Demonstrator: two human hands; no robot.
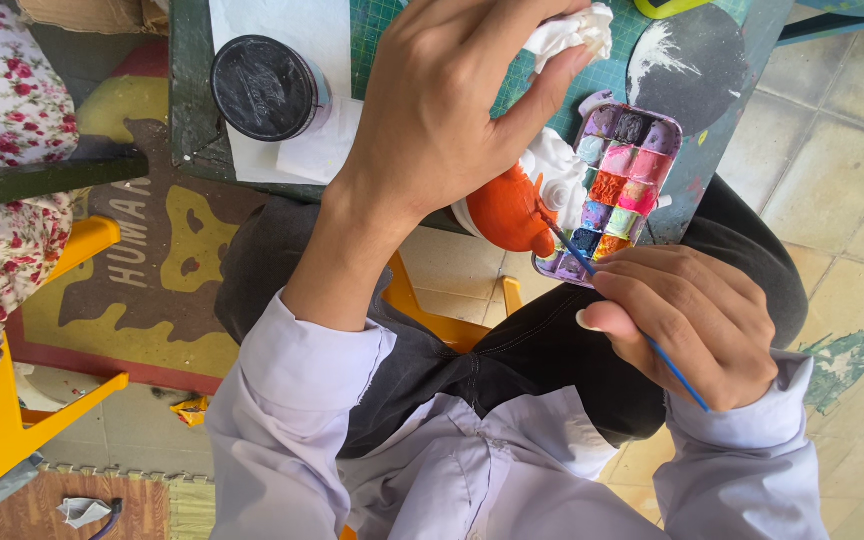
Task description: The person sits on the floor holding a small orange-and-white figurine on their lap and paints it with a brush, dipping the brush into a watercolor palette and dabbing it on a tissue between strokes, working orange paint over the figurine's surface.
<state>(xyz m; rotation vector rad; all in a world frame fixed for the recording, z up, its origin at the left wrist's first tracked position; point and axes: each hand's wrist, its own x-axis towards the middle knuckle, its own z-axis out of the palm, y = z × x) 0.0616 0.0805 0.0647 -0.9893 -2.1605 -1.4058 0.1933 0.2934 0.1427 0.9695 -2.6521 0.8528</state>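
My left hand [452, 100] grips a small white figurine [552, 165] wrapped partly in white tissue [577, 30]; part of the figurine is painted orange [505, 212]. My right hand [697, 320] holds a thin blue paintbrush [572, 245] whose tip touches the orange part. Just behind the brush lies a small paint palette [622, 185] with several wells of pink, red, purple and orange paint, at the edge of a green cutting mat [377, 40].
A black-lidded jar [267, 88] stands on white paper at the table's left. A dark round plate smeared with white [692, 60] sits at the right. A yellow stool [12, 420], a person in floral cloth [2, 130] and a patterned floor mat [152, 260] are left.
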